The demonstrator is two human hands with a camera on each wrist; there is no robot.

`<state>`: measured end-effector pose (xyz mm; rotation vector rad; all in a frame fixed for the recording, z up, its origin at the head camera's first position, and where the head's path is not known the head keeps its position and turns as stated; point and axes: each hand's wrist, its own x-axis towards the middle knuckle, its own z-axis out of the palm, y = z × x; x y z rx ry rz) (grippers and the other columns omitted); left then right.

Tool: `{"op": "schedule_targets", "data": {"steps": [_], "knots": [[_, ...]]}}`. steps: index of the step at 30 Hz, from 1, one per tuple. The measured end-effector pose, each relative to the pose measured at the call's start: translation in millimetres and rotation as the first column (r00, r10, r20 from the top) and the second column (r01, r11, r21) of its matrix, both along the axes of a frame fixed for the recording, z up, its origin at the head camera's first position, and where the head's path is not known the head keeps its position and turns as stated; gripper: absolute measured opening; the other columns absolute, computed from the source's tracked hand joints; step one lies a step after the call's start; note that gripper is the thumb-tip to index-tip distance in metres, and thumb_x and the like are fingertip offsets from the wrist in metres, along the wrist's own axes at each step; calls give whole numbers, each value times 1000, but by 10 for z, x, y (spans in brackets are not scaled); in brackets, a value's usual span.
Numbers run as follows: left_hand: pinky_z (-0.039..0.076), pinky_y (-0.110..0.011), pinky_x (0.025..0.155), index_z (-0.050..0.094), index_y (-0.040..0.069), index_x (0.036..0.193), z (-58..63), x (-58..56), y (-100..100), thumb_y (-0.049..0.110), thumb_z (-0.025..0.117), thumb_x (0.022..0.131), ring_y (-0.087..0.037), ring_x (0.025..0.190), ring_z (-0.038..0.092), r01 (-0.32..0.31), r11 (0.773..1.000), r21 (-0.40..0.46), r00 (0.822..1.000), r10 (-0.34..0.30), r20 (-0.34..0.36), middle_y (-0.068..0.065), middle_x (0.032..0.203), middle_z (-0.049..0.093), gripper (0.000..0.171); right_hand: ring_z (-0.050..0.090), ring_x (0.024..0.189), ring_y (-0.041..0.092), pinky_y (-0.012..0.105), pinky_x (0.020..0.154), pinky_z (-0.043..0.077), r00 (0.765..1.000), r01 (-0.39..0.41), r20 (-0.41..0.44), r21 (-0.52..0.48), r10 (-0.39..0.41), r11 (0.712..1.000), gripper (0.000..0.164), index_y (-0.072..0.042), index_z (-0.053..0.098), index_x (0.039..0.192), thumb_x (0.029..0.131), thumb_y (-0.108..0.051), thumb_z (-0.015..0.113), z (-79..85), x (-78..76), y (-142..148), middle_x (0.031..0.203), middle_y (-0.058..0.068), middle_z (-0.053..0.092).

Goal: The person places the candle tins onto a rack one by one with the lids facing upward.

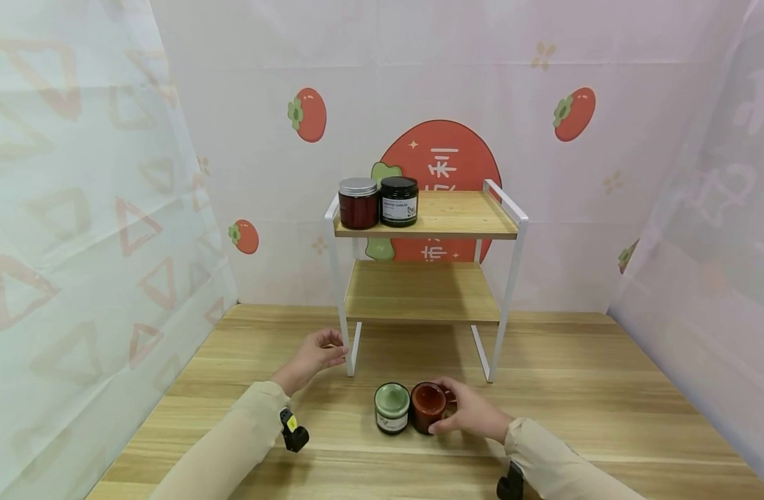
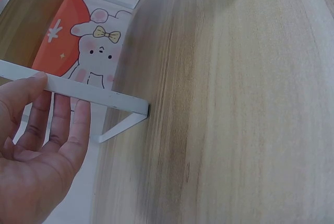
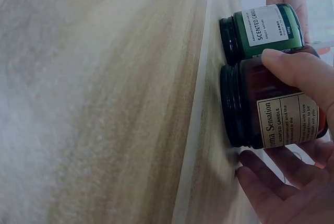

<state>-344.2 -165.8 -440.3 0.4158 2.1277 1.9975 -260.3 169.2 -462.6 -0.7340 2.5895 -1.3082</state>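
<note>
One brown jar sits on the tabletop in front of the shelf, and from my far-off seat I see my right hand gripping it, with the thumb on one side and the fingers round the other. A green jar stands just beside it, so near that I can't tell if the glass touches. Both look upside down to me, with the black lid on the wood and the round bottom facing up, a bit hollow like a little bowl. I think the brown jar is stiff and rather heavy for its size, since it looks like thick glass and may be full of wax. Glass is smooth and could slip, and a hard knock might chip it. The best place to hold it, I'd say, is round the fat middle, where the paper label may give some grip, and not by the lid alone, which could twist loose. My left hand pinches a white leg of the shelf, which is flat, straight and looks like painted metal. The shelf boards look like pale, stripy wood. On the top board are a shiny red jar with a silver lid and a dark jar with a white label, both round and upright.
</note>
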Motion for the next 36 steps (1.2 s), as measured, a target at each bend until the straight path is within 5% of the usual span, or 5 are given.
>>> {"op": "schedule_targets", "data": {"steps": [15, 36], "knots": [[58, -30, 85, 54, -1, 103, 19, 11, 4, 1, 63, 91, -27, 100, 60, 15, 1000, -14, 1000, -15, -7, -3, 96, 56, 15, 61, 105, 27, 33, 90, 51, 1000, 5, -4, 18, -5, 1000, 69, 1, 52, 124, 67, -15, 88, 31, 13, -18, 115, 7, 64], [58, -30, 85, 55, 0, 102, -6, -7, -4, 0, 63, 91, -27, 100, 60, 16, 1000, -5, 1000, -16, -8, -3, 96, 56, 13, 60, 100, 22, 36, 89, 52, 998, 37, -45, 55, -34, 998, 66, -1, 55, 117, 66, -24, 89, 72, 64, 7, 106, 2, 64]]}}
